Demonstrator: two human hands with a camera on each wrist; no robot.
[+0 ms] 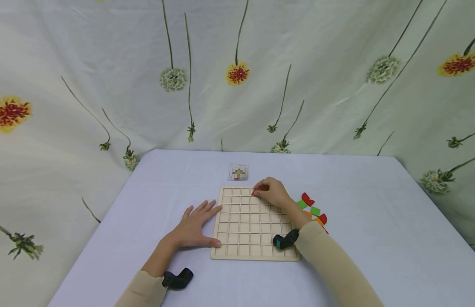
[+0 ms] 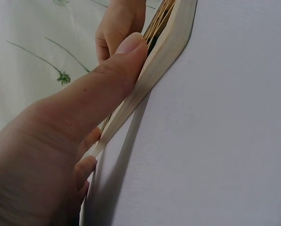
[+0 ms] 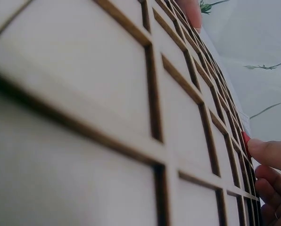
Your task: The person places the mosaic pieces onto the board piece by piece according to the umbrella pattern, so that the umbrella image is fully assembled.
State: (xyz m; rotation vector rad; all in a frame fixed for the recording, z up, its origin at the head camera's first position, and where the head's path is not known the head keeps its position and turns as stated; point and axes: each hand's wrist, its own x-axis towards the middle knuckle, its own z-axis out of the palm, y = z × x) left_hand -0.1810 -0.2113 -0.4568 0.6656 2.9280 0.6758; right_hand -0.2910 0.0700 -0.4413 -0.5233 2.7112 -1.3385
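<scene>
Place: recording nook, by appearance; home or workplace beyond, cannot tell. Enclosed at back and both sides by pale, creased hanging cloth, printed with upside-down dandelion heads and yellow-and-red flowers. Furnished with plain white-topped counter, set close to cloth. Equipped with black wrist-worn cameras.

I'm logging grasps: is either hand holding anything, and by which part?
The right hand pinches a red piece; its grip hides exactly which part. The left hand, spread, only touches the board.
</scene>
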